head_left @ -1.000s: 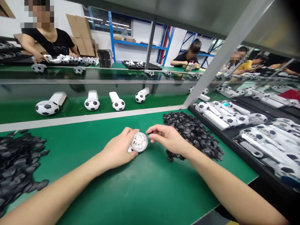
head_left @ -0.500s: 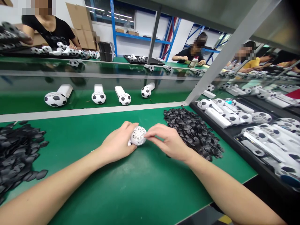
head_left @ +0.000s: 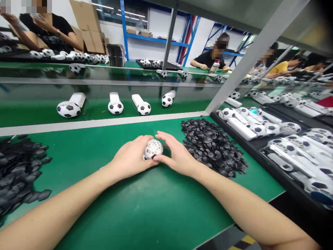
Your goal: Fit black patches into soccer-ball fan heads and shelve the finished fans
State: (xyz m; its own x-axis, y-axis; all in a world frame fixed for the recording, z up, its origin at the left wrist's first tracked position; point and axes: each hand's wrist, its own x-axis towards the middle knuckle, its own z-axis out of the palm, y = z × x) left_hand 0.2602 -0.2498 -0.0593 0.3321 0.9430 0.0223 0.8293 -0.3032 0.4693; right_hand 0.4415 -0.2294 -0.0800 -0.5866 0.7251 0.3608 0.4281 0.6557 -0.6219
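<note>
My left hand [head_left: 134, 152] is closed around a football-shaped fan [head_left: 154, 147], a white ball with a lattice of openings facing up. Its handle is mostly hidden under that hand. A dark patch shows at the ball's lower edge, right by the thumb of my right hand [head_left: 175, 154]. That thumb presses there, while the right fingers curve around the far side, with a gap between palm and ball. Close by on the right lies a pile of small black pieces [head_left: 212, 146]. Another pile of black pieces [head_left: 22, 170] is at the left.
Beyond a pale rail [head_left: 104, 123], several football fans [head_left: 116, 107] lie on a green belt [head_left: 31, 118]. A black tray [head_left: 249, 149] of white fan parts stands at the right. A slanted metal post [head_left: 234, 74] rises behind it. Co-workers sit across the line.
My right hand has gone from a pinch at the ball's right side to curving around it, thumb at the lower edge. Fans on the near belt have shifted right. A co-worker's hands have risen.
</note>
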